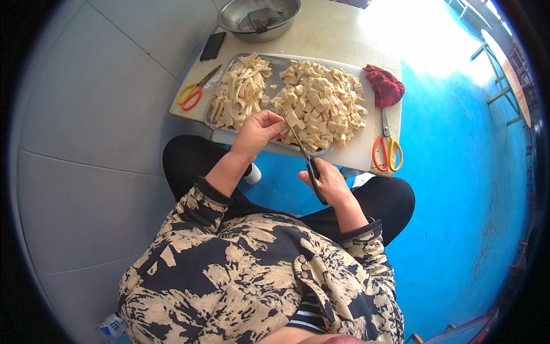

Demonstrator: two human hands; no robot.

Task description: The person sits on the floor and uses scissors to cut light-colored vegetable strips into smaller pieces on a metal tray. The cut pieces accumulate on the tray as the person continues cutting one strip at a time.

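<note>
My right hand holds black-handled scissors, whose blades point up and left toward my other hand. With thumb and fingers pinched together, my left hand holds a pale food piece beside the blades; the exact contact is hard to see. Under and beyond both hands is a metal tray. On its left lies a heap of pale food strips, and a larger heap of cut pale chunks spreads over its right side and onto a white board.
Red-and-yellow-handled scissors and a black phone lie at the table's left. Another such pair lies at the right, below a red cloth. A metal basin stands at the back of the table.
</note>
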